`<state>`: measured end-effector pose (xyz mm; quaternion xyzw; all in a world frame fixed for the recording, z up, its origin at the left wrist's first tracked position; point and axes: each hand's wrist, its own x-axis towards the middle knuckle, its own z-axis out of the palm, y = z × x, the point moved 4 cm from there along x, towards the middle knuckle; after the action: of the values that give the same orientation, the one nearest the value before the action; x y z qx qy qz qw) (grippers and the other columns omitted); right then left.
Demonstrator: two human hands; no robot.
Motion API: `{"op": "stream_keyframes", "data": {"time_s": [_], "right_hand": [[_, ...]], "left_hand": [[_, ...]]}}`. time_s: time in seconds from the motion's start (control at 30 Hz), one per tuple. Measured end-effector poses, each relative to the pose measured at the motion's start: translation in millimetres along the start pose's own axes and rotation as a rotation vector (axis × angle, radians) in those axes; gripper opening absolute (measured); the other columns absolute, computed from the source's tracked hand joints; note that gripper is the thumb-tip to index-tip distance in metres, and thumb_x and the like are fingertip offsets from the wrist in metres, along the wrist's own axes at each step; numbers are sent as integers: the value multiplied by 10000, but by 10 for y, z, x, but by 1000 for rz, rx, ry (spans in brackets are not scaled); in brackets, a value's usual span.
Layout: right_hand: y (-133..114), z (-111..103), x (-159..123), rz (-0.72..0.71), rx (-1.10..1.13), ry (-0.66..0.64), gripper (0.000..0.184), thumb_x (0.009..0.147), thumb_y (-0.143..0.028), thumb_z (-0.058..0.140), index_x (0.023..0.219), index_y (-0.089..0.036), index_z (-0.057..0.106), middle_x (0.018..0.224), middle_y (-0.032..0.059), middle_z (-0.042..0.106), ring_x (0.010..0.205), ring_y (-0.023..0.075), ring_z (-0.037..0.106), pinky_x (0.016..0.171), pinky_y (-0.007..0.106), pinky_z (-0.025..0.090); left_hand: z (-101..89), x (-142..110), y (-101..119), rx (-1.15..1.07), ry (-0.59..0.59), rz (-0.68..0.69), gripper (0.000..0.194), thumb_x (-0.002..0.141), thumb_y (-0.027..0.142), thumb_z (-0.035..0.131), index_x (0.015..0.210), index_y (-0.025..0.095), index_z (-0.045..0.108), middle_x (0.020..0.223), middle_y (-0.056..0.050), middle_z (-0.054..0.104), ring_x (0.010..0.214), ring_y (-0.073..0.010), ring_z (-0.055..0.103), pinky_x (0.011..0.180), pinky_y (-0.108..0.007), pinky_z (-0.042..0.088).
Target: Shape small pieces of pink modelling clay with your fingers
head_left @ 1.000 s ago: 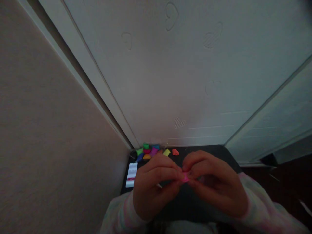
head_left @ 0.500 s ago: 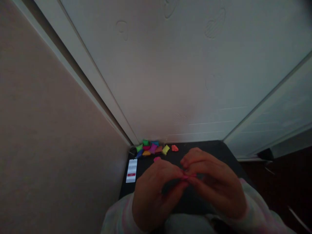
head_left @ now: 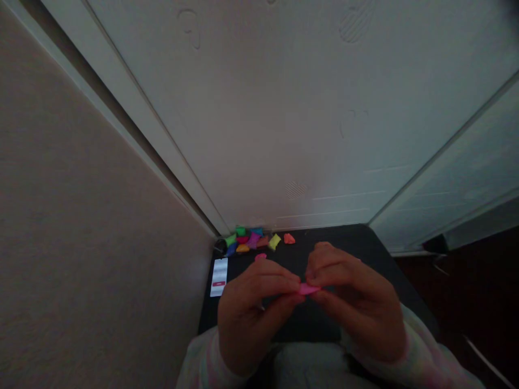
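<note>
Between my two hands is a small flat piece of pink modelling clay [head_left: 309, 289]. My left hand [head_left: 253, 310] pinches its left end between thumb and fingers. At its right end, the thumb and fingers of my right hand [head_left: 360, 302] are closed on it too. Both hands are above the dark table [head_left: 336, 235], near its front. Just beyond my left hand lies another pink lump [head_left: 260, 257], partly hidden by the knuckles. An orange lump [head_left: 289, 239] rests farther back.
Several colourful packets [head_left: 254, 240] are heaped at the table's back left, with a yellow packet [head_left: 274, 241] at their right. A phone [head_left: 219, 276] with a lit screen lies at the left edge. A white panelled surface [head_left: 263, 135] rises behind; a wall [head_left: 101, 243] borders the left.
The pink clay shows more plainly between my fingertips, which have parted slightly. My right hand's fingers have shifted a little. The whole view has tilted, so the table sits slightly higher.
</note>
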<state>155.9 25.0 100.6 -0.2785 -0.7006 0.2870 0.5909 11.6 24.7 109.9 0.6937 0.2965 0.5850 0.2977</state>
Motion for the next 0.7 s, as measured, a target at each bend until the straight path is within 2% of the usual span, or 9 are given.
{"op": "stream_keyframes", "data": {"time_s": [0.13, 0.27, 0.37, 0.57, 0.7], "right_hand": [[-6, -4, -5, -13, 23, 18, 156, 753, -117, 601, 854, -232, 631, 728, 13, 649, 695, 161, 586, 750, 361, 462], [7, -18, -23, -20, 25, 6, 158, 757, -121, 608, 869, -229, 632, 743, 9, 645, 707, 154, 584, 769, 364, 449], [-21, -28, -19, -55, -17, -21, 160, 759, -136, 611, 887, -230, 634, 747, 9, 648, 708, 153, 594, 767, 364, 448], [-128, -66, 19, -79, -157, -89, 197, 752, -115, 612, 927, -206, 623, 745, 20, 694, 725, 154, 643, 738, 302, 478], [-139, -73, 15, -67, -182, -133, 203, 774, -76, 547, 902, -213, 624, 757, 27, 706, 715, 154, 656, 718, 298, 501]], "left_hand": [[0, -35, -36, 1, 0, -15, 132, 710, 111, 653, 817, 187, 658, 761, -21, 671, 692, -115, 606, 634, -217, 498], [-8, -53, -41, 70, -20, 29, 174, 715, 84, 640, 863, 175, 650, 781, -33, 669, 717, -123, 604, 654, -234, 501], [-26, -33, 5, 155, -30, 92, 173, 721, 94, 637, 882, 157, 643, 787, -48, 665, 730, -130, 606, 660, -244, 508], [-60, 31, 176, 368, -107, 333, 144, 710, 52, 624, 831, 129, 630, 739, -53, 681, 711, -125, 605, 673, -232, 522], [-52, 33, 183, 388, -117, 343, 113, 722, 73, 619, 814, 137, 612, 711, -43, 678, 687, -123, 607, 650, -234, 530]]}}
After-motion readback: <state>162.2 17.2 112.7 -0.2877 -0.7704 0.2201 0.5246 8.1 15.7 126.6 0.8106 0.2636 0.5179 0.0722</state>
